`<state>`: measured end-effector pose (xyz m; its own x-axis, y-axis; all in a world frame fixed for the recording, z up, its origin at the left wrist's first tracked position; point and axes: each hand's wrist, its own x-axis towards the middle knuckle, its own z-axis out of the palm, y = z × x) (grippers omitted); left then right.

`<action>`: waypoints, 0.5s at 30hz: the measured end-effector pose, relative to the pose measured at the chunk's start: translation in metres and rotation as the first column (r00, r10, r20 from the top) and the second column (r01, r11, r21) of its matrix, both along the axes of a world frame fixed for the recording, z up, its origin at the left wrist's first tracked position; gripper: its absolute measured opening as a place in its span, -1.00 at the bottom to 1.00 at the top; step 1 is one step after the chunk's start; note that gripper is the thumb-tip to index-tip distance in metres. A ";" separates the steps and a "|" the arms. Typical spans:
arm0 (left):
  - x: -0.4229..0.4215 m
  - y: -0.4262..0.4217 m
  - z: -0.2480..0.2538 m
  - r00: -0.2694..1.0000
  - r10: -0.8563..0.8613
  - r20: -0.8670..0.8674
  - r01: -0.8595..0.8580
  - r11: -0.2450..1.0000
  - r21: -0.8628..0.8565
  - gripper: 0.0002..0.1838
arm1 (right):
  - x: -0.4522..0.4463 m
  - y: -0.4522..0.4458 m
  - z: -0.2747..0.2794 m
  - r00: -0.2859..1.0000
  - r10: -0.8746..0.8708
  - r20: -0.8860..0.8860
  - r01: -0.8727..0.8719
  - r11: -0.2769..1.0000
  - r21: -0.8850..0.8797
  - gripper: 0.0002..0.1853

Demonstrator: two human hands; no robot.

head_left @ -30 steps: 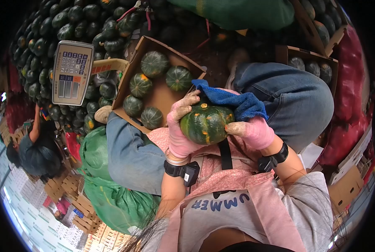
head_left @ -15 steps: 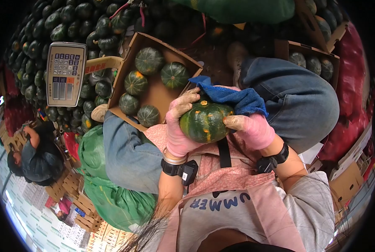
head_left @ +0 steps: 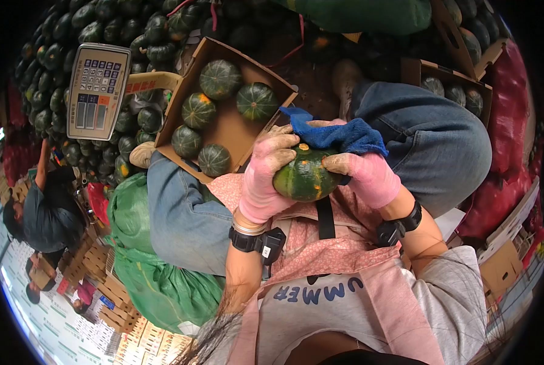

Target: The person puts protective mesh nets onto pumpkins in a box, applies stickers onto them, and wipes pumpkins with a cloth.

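Observation:
A dark green squash (head_left: 307, 176) with orange flecks and a stem stub facing up and away is held above my lap. My left hand (head_left: 267, 173), in a pink glove with stained fingertips, is wrapped round its left side. On the other side, my right hand (head_left: 366, 176), gloved the same way, has its thumb against the squash. A blue cloth (head_left: 339, 135) is bunched over the right hand and lies along the far side of the squash. The cloth hides most of the right fingers.
An open cardboard box (head_left: 240, 143) holding several squashes stands ahead to the left. Beside it are a scale display (head_left: 98, 91) and a large squash pile (head_left: 52, 58). A green sack (head_left: 156, 261) lies by my left leg. Another person (head_left: 52, 210) is at far left.
The squash has turned and shifted slightly right between my hands, and the left fingers have moved along with it. The person at far left has changed posture, one arm now stretched out.

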<state>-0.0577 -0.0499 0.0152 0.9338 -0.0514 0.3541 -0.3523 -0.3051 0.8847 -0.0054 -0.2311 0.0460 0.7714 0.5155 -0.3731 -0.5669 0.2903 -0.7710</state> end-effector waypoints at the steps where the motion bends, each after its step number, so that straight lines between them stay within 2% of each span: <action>1: 0.000 0.000 0.001 1.000 -0.022 -0.003 0.022 1.000 0.017 -0.30 | -0.001 0.000 0.000 1.000 0.001 0.002 -0.001 1.000 0.001 -0.59; 4: 0.000 0.000 0.001 0.999 -0.051 0.000 0.050 0.998 0.042 -0.35 | -0.006 -0.002 0.000 0.999 -0.007 -0.041 0.007 1.000 -0.019 -0.64; 6: 0.000 0.001 0.001 0.998 -0.055 0.006 0.054 0.997 0.049 -0.36 | -0.009 -0.004 -0.001 0.994 0.012 -0.113 -0.021 0.997 -0.076 -0.51; 7: 0.001 0.003 0.003 0.996 -0.090 -0.002 0.090 0.990 0.112 -0.33 | -0.010 -0.004 0.000 0.993 0.015 -0.113 -0.023 0.997 -0.076 -0.51; 8: 0.002 0.004 0.004 0.992 -0.125 -0.011 0.125 0.976 0.176 -0.29 | -0.009 -0.003 0.003 0.989 0.018 -0.148 -0.027 0.998 -0.057 -0.56; 10: 0.001 0.004 0.004 0.993 -0.120 -0.012 0.120 0.978 0.172 -0.29 | -0.009 -0.004 0.001 0.983 0.023 -0.180 -0.030 0.999 -0.037 -0.61; 12: 0.000 0.004 0.004 0.993 -0.118 -0.013 0.118 0.979 0.165 -0.28 | -0.007 -0.006 -0.010 0.998 0.057 -0.005 -0.056 0.997 0.054 -0.51; 13: 0.000 0.003 0.003 0.996 -0.085 -0.004 0.085 0.992 0.098 -0.30 | -0.006 -0.007 -0.010 0.998 0.057 -0.004 -0.056 0.997 0.054 -0.51; 15: -0.001 0.003 0.004 0.999 -0.049 0.005 0.049 0.998 0.030 -0.32 | -0.002 -0.006 -0.006 0.978 0.109 0.178 -0.129 0.986 0.105 -0.39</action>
<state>-0.0583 -0.0469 0.0188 0.9279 -0.1077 0.3570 -0.3724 -0.3132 0.8736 -0.0076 -0.2372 0.0400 0.7489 0.6395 -0.1739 -0.4656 0.3209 -0.8248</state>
